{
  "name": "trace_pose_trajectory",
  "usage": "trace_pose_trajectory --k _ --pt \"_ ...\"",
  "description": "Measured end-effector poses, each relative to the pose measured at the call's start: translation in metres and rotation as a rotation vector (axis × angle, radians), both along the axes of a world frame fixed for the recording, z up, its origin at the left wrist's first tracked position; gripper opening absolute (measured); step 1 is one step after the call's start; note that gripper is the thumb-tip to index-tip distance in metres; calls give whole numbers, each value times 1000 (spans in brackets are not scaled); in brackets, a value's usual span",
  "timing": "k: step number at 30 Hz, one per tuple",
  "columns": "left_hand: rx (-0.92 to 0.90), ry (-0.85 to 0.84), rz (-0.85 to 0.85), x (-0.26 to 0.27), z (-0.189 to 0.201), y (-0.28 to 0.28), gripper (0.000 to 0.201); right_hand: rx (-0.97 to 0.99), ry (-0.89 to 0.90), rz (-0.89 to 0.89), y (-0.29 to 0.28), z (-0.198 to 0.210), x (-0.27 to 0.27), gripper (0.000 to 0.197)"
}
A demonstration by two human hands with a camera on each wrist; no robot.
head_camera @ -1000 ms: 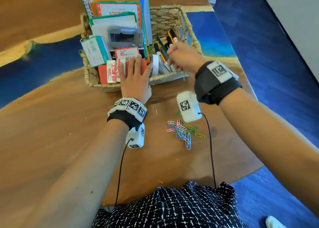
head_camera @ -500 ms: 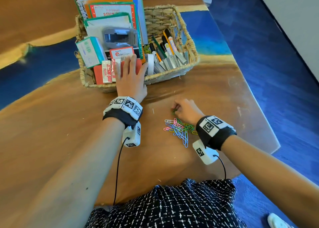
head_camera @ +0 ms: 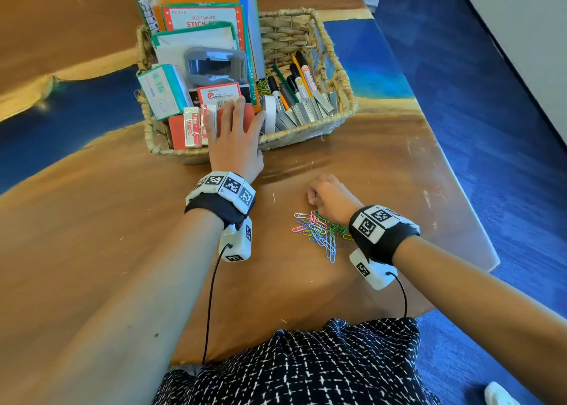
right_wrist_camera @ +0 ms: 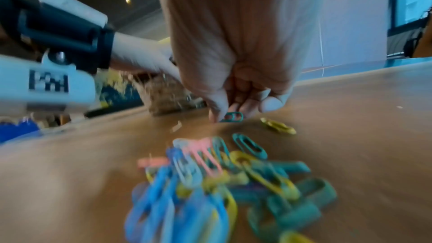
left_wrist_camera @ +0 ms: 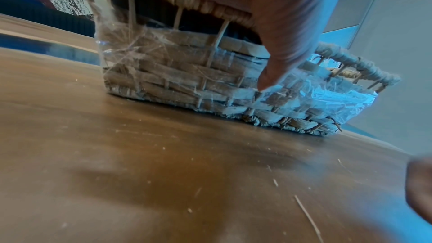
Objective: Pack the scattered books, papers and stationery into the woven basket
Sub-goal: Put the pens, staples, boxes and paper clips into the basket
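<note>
Since a second ago the right hand (head_camera: 333, 197) has come away from the pens in the basket and dropped to the bench (head_camera: 122, 220), and over the last half second it has hardly shifted; the left hand (head_camera: 234, 141) has stayed put.

At the left, the woven basket (head_camera: 337, 76) stands on the bench, packed with upright books and papers (head_camera: 202, 15) at its back, a green-and-white box (head_camera: 162, 91), a grey device (head_camera: 216, 67), erasers (head_camera: 192, 127) and a red-and-white packet (head_camera: 218, 93). The left hand lies flat over the basket's near rim, fingers straight and spread on the red items inside, its grip apart and holding nothing; the left wrist view shows the thumb (left_wrist_camera: 275, 66) hanging down against the outer weave.

In the basket's right half lie pens and markers (head_camera: 294, 79) beside grey staple strips (head_camera: 310, 110).

Further right, on the bench, a loose pile of coloured paper clips (head_camera: 319, 229) lies just beside the right wrist. The right hand is curled knuckles-up beyond the pile; in the right wrist view its fingertips (right_wrist_camera: 218, 112) pinch a teal paper clip (right_wrist_camera: 232, 117) on the wood, with a yellow clip (right_wrist_camera: 278, 128) near it.
</note>
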State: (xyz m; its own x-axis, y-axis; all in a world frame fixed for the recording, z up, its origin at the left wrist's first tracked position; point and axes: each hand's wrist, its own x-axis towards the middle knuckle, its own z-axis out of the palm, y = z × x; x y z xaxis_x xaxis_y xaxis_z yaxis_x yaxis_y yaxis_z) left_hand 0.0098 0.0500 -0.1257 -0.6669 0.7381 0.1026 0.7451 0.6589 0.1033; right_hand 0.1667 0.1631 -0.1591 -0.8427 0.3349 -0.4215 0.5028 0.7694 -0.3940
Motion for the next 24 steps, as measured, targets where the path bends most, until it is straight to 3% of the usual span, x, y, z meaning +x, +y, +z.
trace_pose_trajectory --k 8,12,16,18,24 --pt "34 44 -5 0 -1 -2 60 -202 469 -261 20 84 -73 6" --pt "-19 24 5 0 0 -1 64 -117 476 -249 40 99 -131 23" --pt "-14 24 2 1 2 -2 63 -51 472 -309 54 95 -166 13" --pt "-17 23 0 2 2 -2 63 -61 471 -324 55 93 -165 10" --pt "42 46 -6 2 -2 -2 59 -97 504 -308 41 89 -104 26"
